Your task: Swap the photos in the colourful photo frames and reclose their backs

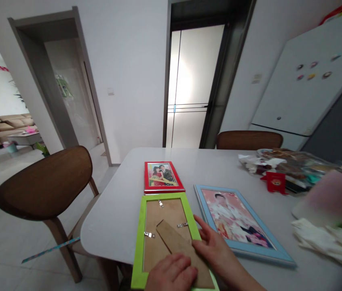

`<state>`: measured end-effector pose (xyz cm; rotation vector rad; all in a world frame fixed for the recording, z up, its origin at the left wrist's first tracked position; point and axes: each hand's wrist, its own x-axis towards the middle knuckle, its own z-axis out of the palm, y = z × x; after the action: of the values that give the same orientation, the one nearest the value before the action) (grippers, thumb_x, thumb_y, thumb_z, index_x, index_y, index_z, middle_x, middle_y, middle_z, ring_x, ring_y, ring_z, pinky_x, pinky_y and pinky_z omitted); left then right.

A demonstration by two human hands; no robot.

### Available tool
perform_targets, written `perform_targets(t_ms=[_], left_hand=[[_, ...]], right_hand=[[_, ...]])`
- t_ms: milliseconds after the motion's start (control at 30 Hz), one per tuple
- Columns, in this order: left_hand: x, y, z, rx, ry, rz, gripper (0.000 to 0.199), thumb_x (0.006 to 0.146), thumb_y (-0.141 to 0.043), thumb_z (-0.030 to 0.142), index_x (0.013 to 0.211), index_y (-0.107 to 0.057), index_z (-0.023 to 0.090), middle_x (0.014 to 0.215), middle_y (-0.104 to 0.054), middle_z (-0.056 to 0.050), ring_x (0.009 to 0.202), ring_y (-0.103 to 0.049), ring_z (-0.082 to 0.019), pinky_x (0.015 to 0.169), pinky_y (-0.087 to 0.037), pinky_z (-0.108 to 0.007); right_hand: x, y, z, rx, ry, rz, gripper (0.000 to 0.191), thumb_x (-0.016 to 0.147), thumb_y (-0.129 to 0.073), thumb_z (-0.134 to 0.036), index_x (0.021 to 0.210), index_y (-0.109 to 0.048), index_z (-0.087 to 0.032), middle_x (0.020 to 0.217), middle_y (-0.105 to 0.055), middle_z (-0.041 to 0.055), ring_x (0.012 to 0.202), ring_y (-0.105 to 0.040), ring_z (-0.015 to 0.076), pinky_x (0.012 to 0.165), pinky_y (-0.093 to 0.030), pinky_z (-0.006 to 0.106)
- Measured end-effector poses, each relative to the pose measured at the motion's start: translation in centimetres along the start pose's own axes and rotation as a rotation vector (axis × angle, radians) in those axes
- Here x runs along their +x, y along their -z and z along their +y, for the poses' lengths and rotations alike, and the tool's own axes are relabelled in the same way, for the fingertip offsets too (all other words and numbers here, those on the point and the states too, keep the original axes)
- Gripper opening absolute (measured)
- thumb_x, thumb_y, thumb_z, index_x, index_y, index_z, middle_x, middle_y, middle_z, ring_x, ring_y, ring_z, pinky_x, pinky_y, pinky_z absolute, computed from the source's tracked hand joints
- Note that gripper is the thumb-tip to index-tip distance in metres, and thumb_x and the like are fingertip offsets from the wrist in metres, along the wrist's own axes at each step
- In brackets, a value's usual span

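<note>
A lime green picture frame [138, 246] lies face down on the white table [119, 220], showing its brown backing and small metal clips [149, 235]. A brown cardboard strut [174, 238] lies diagonally across that backing. My left hand [171, 273] rests on the strut's lower part near the frame's bottom edge. My right hand [215, 246] lies across the frame's right side, its fingers touching the strut. Above the green frame sits a red frame [163, 178] with a photo of two people. A blue frame [237, 220] with a picture lies face up beside my right hand.
White crumpled cloth or tissue [325, 242] lies at the table's right. Behind it are a clear plastic package of assorted items [295, 169] and a red packet [275, 182]. A blurred pink object [331, 198] hangs near the camera. Wooden chairs [40, 182] stand at the table's left.
</note>
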<state>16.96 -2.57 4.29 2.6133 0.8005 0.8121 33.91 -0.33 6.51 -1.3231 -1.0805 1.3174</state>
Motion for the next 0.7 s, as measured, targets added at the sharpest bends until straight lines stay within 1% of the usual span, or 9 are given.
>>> perform_targets(t_ms=[67,167,233,333,400,467,533,633,700], left_hand=[[-0.2,0.8,-0.9,0.015,0.110,0.040,0.041,0.074,-0.052,0.028,0.115,-0.048,0.023,0.113,-0.056,-0.012,0.103,-0.051,-0.024,0.087,-0.043,-0.036],[-0.7,1.7,-3.0,0.091,0.400,0.184,0.047,0.070,-0.051,0.017,0.116,-0.047,0.016,0.121,-0.048,-0.014,0.111,-0.044,-0.025,0.092,-0.037,-0.041],[-1.1,1.7,-4.4,0.099,0.527,0.248,0.049,0.066,-0.051,0.014,0.115,-0.047,0.011,0.122,-0.046,-0.017,0.113,-0.042,-0.026,0.094,-0.035,-0.043],[-1.5,1.3,-5.7,0.033,0.575,0.322,0.047,0.065,-0.049,0.013,0.113,-0.048,0.009,0.123,-0.046,-0.016,0.113,-0.041,-0.024,0.095,-0.033,-0.043],[-1.7,1.0,-6.0,-0.012,0.592,0.360,0.047,0.066,-0.048,0.012,0.113,-0.048,0.010,0.123,-0.046,-0.015,0.113,-0.042,-0.023,0.095,-0.032,-0.042],[-1.7,0.8,-6.0,-0.041,0.603,0.372,0.047,0.066,-0.047,0.011,0.113,-0.048,0.010,0.123,-0.046,-0.015,0.113,-0.042,-0.023,0.096,-0.032,-0.041],[-1.8,0.8,-6.0,-0.058,0.605,0.375,0.047,0.066,-0.045,0.011,0.113,-0.048,0.009,0.122,-0.046,-0.015,0.113,-0.042,-0.023,0.096,-0.032,-0.041],[-1.8,0.7,-6.0,-0.072,0.612,0.382,0.048,0.065,-0.044,0.009,0.114,-0.047,0.010,0.123,-0.046,-0.014,0.113,-0.041,-0.022,0.097,-0.032,-0.041],[-1.9,0.6,-6.1,-0.076,0.622,0.385,0.049,0.065,-0.043,0.008,0.114,-0.047,0.010,0.124,-0.046,-0.013,0.114,-0.041,-0.021,0.097,-0.031,-0.039]], right_hand=[[0.6,0.4,0.9,-0.178,0.065,0.042,0.073,0.056,-0.052,-0.018,0.126,-0.030,-0.011,0.093,-0.065,0.0095,0.082,-0.060,0.0216,0.069,-0.046,0.031],[0.9,1.0,1.5,-0.487,0.166,0.064,0.062,0.060,-0.050,-0.021,0.121,-0.040,-0.012,0.100,-0.061,0.0109,0.084,-0.058,0.0216,0.077,-0.043,0.033],[0.9,1.3,1.4,-0.700,0.221,0.077,0.054,0.061,-0.050,-0.021,0.114,-0.048,-0.011,0.101,-0.060,0.0120,0.087,-0.056,0.0225,0.081,-0.040,0.034],[1.0,1.3,0.9,-0.942,0.275,0.036,0.040,0.063,-0.047,-0.019,0.101,-0.057,-0.013,0.092,-0.059,0.0114,0.084,-0.055,0.0219,0.079,-0.040,0.033],[1.3,1.0,0.5,-1.034,0.311,0.013,0.036,0.065,-0.045,-0.017,0.098,-0.059,-0.014,0.096,-0.056,0.0118,0.087,-0.054,0.0209,0.080,-0.040,0.031],[1.9,0.6,0.4,-1.092,0.356,0.023,0.034,0.066,-0.044,-0.015,0.096,-0.059,-0.014,0.108,-0.050,0.0134,0.097,-0.049,0.0215,0.085,-0.037,0.030],[2.8,0.2,0.4,-1.130,0.386,0.030,0.029,0.067,-0.043,-0.013,0.090,-0.062,-0.014,0.113,-0.047,0.0140,0.102,-0.046,0.0221,0.087,-0.035,0.030],[4.0,-0.2,0.7,-1.153,0.404,0.022,0.024,0.069,-0.042,-0.011,0.079,-0.063,-0.016,0.105,-0.050,0.0123,0.095,-0.049,0.0200,0.082,-0.037,0.028],[4.3,-0.3,0.7,-1.159,0.422,0.028,0.024,0.070,-0.041,-0.012,0.078,-0.063,-0.017,0.098,-0.052,0.0100,0.089,-0.051,0.0178,0.078,-0.038,0.026]])
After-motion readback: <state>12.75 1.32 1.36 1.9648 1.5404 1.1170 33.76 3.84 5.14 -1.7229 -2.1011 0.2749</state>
